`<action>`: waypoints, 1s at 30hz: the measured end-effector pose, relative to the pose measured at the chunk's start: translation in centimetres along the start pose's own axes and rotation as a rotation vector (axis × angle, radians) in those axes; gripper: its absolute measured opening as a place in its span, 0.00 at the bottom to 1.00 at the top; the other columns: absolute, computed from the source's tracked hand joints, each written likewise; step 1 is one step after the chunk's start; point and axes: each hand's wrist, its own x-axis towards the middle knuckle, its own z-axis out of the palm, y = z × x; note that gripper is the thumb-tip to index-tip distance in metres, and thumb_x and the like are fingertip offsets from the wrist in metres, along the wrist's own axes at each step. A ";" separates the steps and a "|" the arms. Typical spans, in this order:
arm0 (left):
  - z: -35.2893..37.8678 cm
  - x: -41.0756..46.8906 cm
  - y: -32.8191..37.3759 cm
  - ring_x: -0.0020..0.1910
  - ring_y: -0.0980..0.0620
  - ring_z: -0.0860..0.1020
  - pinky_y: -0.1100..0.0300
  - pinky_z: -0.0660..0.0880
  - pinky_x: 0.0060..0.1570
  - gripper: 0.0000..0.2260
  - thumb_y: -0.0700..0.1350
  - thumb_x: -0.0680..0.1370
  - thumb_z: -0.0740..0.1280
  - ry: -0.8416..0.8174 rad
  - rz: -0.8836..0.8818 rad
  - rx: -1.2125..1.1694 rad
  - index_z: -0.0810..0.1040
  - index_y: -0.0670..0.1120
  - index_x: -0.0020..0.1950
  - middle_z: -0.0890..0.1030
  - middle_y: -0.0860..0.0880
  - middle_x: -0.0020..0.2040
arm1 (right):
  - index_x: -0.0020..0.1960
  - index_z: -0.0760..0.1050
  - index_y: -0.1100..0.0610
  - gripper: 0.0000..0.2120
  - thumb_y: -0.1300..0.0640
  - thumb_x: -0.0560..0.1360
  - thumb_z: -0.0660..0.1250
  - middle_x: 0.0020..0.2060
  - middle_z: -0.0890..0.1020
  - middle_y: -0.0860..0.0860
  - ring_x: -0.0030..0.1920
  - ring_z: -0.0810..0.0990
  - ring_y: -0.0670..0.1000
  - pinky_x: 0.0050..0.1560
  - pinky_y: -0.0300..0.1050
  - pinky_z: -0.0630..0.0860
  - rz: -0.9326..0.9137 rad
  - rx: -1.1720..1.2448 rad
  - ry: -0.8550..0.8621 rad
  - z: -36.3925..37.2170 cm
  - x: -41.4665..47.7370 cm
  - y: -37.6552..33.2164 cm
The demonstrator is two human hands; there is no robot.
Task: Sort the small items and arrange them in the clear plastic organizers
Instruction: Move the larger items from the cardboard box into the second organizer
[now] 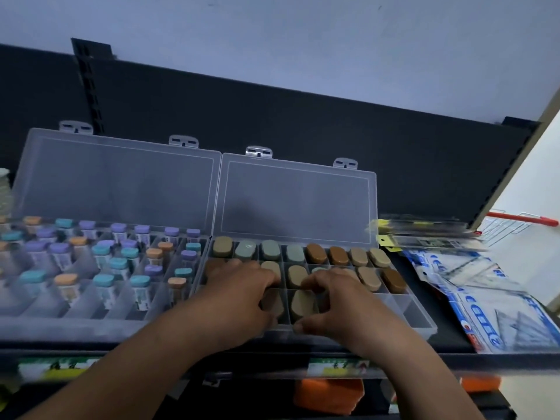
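Note:
Two clear plastic organizers stand side by side on a dark shelf, lids up. The left organizer (91, 325) holds upright vials with purple, teal and orange caps (118, 263). The right organizer (424, 324) holds vials with tan, brown and grey-green caps (338, 255). Both my hands are in the right organizer's front rows. My left hand (239, 295) curls its fingers over a brown-capped vial (272, 302). My right hand (330, 301) holds a tan-capped vial (303, 303) between fingers and thumb. The vials under my palms are hidden.
Blue-and-white packets (491, 298) lie to the right of the organizers, with yellow-tagged clear packets (424, 234) behind them. A wire basket with a red handle (521, 221) hangs at far right. Orange items (328, 395) sit on the shelf below. The right organizer's front-right compartments (403, 310) are bare.

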 end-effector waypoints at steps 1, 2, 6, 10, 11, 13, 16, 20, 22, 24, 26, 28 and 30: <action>0.0 -0.1 0.0 0.63 0.51 0.64 0.56 0.66 0.62 0.22 0.55 0.74 0.68 0.004 0.000 0.000 0.70 0.56 0.67 0.71 0.54 0.62 | 0.67 0.70 0.47 0.32 0.46 0.66 0.77 0.58 0.71 0.42 0.57 0.73 0.43 0.58 0.38 0.72 -0.001 0.007 0.001 -0.1 -0.1 0.0; -0.1 -0.2 0.0 0.64 0.52 0.64 0.56 0.66 0.62 0.23 0.55 0.74 0.68 0.014 -0.004 -0.003 0.69 0.57 0.68 0.71 0.54 0.63 | 0.67 0.70 0.47 0.32 0.46 0.66 0.77 0.59 0.71 0.42 0.57 0.73 0.43 0.57 0.37 0.72 -0.003 0.015 0.003 -0.1 -0.2 -0.1; -0.2 -1.1 -0.6 0.69 0.52 0.61 0.55 0.62 0.68 0.29 0.56 0.75 0.67 0.127 -0.019 0.002 0.62 0.56 0.74 0.65 0.55 0.71 | 0.67 0.69 0.46 0.26 0.44 0.71 0.71 0.61 0.71 0.42 0.57 0.73 0.44 0.56 0.39 0.73 -0.040 -0.021 0.089 -0.3 -0.3 -1.2; -1.2 -2.7 -2.2 0.77 0.50 0.44 0.50 0.48 0.74 0.34 0.63 0.77 0.58 0.270 -0.094 0.227 0.47 0.54 0.78 0.45 0.52 0.79 | 0.74 0.62 0.46 0.27 0.41 0.77 0.62 0.71 0.65 0.45 0.72 0.61 0.48 0.71 0.46 0.61 -0.150 -0.203 0.254 0.7 0.1 -3.7; -1.6 -3.1 -2.7 0.77 0.49 0.40 0.49 0.45 0.75 0.35 0.65 0.77 0.56 0.287 -0.122 0.280 0.44 0.54 0.78 0.41 0.51 0.79 | 0.75 0.59 0.46 0.28 0.41 0.78 0.60 0.75 0.60 0.46 0.75 0.55 0.50 0.75 0.49 0.55 -0.168 -0.258 0.264 1.0 0.2 -4.5; -2.6 -4.2 -4.2 0.76 0.48 0.34 0.47 0.41 0.74 0.36 0.67 0.77 0.52 0.323 -0.172 0.337 0.39 0.54 0.77 0.35 0.50 0.78 | 0.77 0.53 0.45 0.30 0.39 0.79 0.56 0.78 0.51 0.46 0.78 0.45 0.51 0.76 0.54 0.46 -0.188 -0.324 0.256 1.7 0.3 -6.4; -4.2 -6.4 -7.0 0.76 0.47 0.33 0.46 0.40 0.73 0.36 0.68 0.76 0.50 0.378 -0.220 0.387 0.39 0.54 0.77 0.35 0.50 0.77 | 0.77 0.50 0.44 0.30 0.38 0.79 0.54 0.79 0.46 0.46 0.78 0.40 0.52 0.76 0.56 0.43 -0.213 -0.359 0.228 2.8 0.6 -9.4; -6.9 -11.9 -12.3 0.76 0.47 0.35 0.45 0.40 0.73 0.36 0.67 0.76 0.50 0.399 -0.293 0.382 0.40 0.53 0.78 0.37 0.49 0.78 | 0.78 0.48 0.44 0.32 0.37 0.79 0.54 0.79 0.46 0.47 0.78 0.42 0.52 0.76 0.57 0.45 -0.285 -0.373 0.189 5.3 1.2 -15.6; -8.3 -15.0 -15.2 0.76 0.47 0.36 0.45 0.42 0.74 0.37 0.68 0.76 0.50 0.407 -0.343 0.404 0.40 0.53 0.78 0.38 0.49 0.78 | 0.78 0.47 0.43 0.32 0.36 0.78 0.54 0.79 0.46 0.46 0.78 0.43 0.52 0.76 0.57 0.46 -0.321 -0.364 0.165 6.8 1.4 -19.2; -9.6 -18.4 -18.1 0.77 0.47 0.38 0.45 0.44 0.74 0.36 0.68 0.76 0.50 0.417 -0.393 0.414 0.42 0.53 0.78 0.40 0.49 0.78 | 0.78 0.47 0.43 0.32 0.36 0.78 0.54 0.79 0.46 0.47 0.78 0.44 0.52 0.76 0.56 0.46 -0.364 -0.361 0.153 8.7 1.6 -23.4; -10.9 -21.5 -20.6 0.77 0.47 0.41 0.46 0.44 0.74 0.36 0.68 0.76 0.51 0.423 -0.432 0.414 0.43 0.53 0.78 0.43 0.49 0.79 | 0.78 0.48 0.43 0.33 0.36 0.78 0.55 0.79 0.47 0.47 0.78 0.45 0.52 0.76 0.55 0.47 -0.397 -0.361 0.152 10.4 1.7 -27.2; -12.4 -24.8 -23.5 0.77 0.46 0.42 0.45 0.45 0.73 0.36 0.68 0.76 0.52 0.422 -0.475 0.423 0.45 0.53 0.78 0.44 0.48 0.79 | 0.78 0.48 0.43 0.33 0.36 0.78 0.55 0.79 0.47 0.47 0.78 0.45 0.51 0.76 0.54 0.47 -0.442 -0.353 0.143 12.4 1.7 -31.5; -13.7 -28.2 -26.4 0.77 0.46 0.43 0.45 0.45 0.74 0.36 0.68 0.76 0.53 0.411 -0.524 0.432 0.45 0.53 0.78 0.44 0.48 0.79 | 0.78 0.48 0.43 0.33 0.37 0.78 0.56 0.79 0.47 0.46 0.78 0.45 0.51 0.76 0.54 0.46 -0.481 -0.334 0.128 14.4 1.6 -35.8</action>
